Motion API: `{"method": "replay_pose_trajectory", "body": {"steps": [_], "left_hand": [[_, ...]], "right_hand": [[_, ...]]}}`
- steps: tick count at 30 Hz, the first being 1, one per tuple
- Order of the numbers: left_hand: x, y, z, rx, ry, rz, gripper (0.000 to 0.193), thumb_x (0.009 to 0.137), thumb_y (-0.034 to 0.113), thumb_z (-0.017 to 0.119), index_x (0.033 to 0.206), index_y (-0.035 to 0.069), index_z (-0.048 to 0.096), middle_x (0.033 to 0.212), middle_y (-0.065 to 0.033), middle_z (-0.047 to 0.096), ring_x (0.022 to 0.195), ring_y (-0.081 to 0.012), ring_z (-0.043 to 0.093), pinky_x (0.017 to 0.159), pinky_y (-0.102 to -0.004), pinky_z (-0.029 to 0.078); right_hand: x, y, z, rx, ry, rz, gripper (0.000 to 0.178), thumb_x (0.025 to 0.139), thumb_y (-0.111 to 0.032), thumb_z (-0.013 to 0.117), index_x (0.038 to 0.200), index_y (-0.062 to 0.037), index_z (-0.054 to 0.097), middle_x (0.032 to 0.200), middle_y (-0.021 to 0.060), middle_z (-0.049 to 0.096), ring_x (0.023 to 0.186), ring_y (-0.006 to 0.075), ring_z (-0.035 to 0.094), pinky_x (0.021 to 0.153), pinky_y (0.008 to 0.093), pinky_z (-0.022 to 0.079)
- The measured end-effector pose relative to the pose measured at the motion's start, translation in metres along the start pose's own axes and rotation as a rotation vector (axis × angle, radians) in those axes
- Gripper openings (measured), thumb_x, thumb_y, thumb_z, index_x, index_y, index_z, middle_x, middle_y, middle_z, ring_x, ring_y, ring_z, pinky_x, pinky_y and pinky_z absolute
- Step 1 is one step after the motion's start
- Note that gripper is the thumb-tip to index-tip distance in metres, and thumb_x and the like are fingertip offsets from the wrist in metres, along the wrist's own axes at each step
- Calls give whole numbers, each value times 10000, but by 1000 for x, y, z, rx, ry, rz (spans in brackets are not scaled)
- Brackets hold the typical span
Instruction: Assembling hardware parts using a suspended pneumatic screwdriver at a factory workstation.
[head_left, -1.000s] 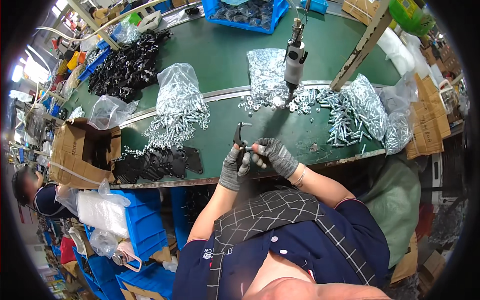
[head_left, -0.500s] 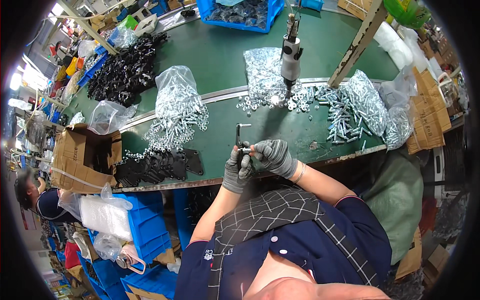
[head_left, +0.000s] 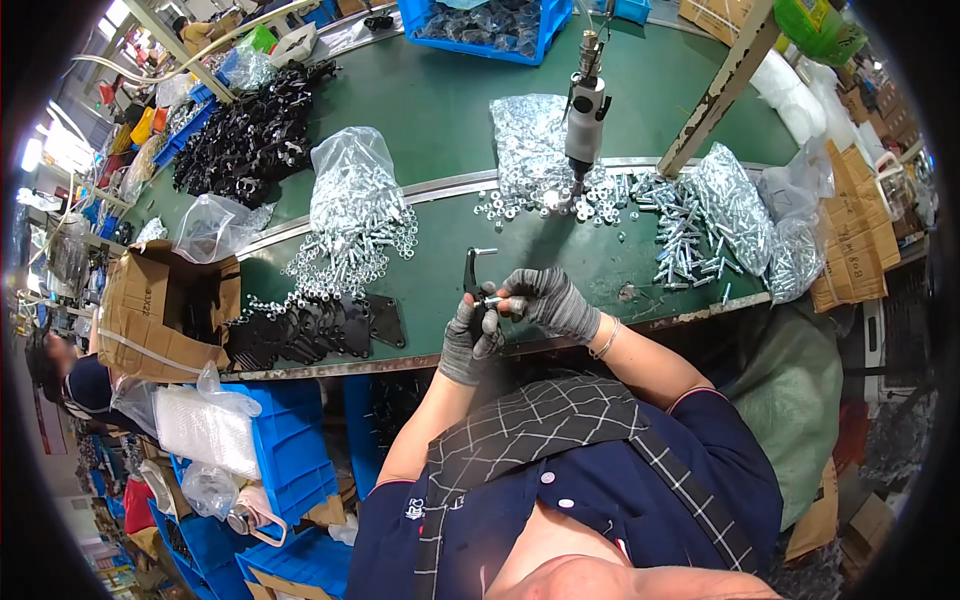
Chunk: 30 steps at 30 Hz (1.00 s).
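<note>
Green bench (head_left: pixel 440 90) at centre: our left hand (head_left: pixel 468 345) gripped a bracket (head_left: pixel 472 275), right hand (head_left: pixel 548 300) pinching a bolt (head_left: pixel 490 300) to it; stacked brackets (head_left: pixel 310 335) lower left awaited.

Surface (head_left: pixel 450 90): dark green. Both hands, left hand (head_left: pixel 468 340) and right hand (head_left: pixel 548 300), in grey knit gloves, on a black bracket (head_left: pixel 470 272). Black flat plates (head_left: pixel 310 330) at near edge. Silver bolts (head_left: pixel 690 220) in clear bags. Blue bin (head_left: pixel 480 25) at far edge. Brown cardboard box (head_left: pixel 150 310) at left edge.
</note>
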<state>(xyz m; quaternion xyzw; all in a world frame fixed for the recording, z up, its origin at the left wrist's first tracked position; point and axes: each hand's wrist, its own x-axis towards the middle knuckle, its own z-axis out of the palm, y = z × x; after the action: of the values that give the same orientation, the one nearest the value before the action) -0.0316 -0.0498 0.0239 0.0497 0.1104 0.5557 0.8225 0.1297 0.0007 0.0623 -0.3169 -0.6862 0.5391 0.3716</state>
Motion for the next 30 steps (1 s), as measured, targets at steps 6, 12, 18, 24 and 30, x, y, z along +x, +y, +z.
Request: {"method": "replay_pose_trajectory", "body": {"steps": [6,12,18,24,30], "left_hand": [[0,1,-9,91,239,52,378,895,366,512,1069,30,520,752,-94,629,374,-116,471,302,-196,310],[-4,19,0,323,65,42,392,870,387,548,1027,28,546,783,-121,642,406,-110,502,309,-177,299],[5,31,11,766,365,91,320,882,326,537,968,18,554,776,-131,650,402,-104,493,307,-173,294],[17,41,-11,848,499,80,252,887,266,519,909,18,555,760,-135,653,403,-96,494,306,-181,305],[16,43,-8,788,482,54,202,875,231,536,891,29,542,726,-142,649,396,-106,499,301,-188,319]], "right_hand": [[3,-14,-2,348,-52,355,88,799,-75,642,864,-26,609,717,-5,612,623,54,565,525,195,453],[17,-2,-20,414,-176,346,107,805,-91,648,882,-24,615,769,-1,624,680,65,576,575,194,470],[114,59,-46,-614,19,-153,319,818,-203,614,1097,-55,572,1068,85,599,1007,204,562,866,340,442],[129,106,-21,-1374,46,-458,381,810,-260,554,1150,-87,541,1235,107,500,1133,279,480,949,403,378],[88,99,-55,-1180,-82,-567,307,807,-226,530,1079,-95,582,1152,81,550,1057,265,518,901,375,412]]}}
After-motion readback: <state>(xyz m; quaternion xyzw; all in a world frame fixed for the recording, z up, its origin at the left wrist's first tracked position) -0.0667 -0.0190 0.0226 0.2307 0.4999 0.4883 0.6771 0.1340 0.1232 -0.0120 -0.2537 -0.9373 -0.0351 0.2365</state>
